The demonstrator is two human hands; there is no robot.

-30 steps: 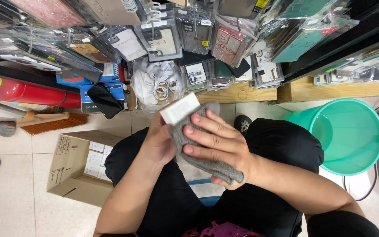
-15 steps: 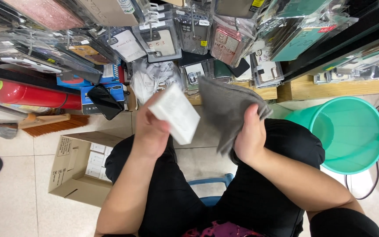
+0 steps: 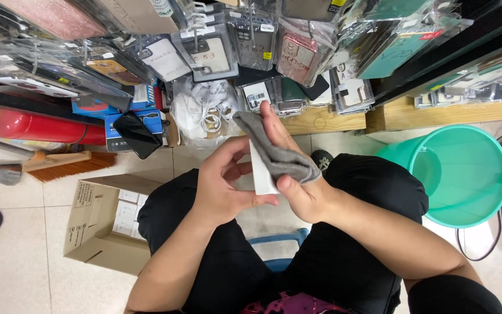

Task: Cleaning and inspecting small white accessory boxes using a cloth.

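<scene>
A seated person's left hand (image 3: 225, 186) pinches a thin white box (image 3: 261, 174) by its lower edge, above the lap, while the right hand (image 3: 297, 183) presses a grey cloth (image 3: 274, 152) over its upper edge. The box looks light and stiff, best held by its narrow edges; the cloth looks soft and limp. Clear hanging packets (image 3: 251, 46) fill the rack above, a brown carton (image 3: 97, 221) sits lower left on the floor, and a teal bucket (image 3: 466, 174) stands right.

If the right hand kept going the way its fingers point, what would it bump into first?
Probably the hanging packaged phone cases on the rack above the right hand, which holds a grey cloth. Depth is hard to judge.
</scene>
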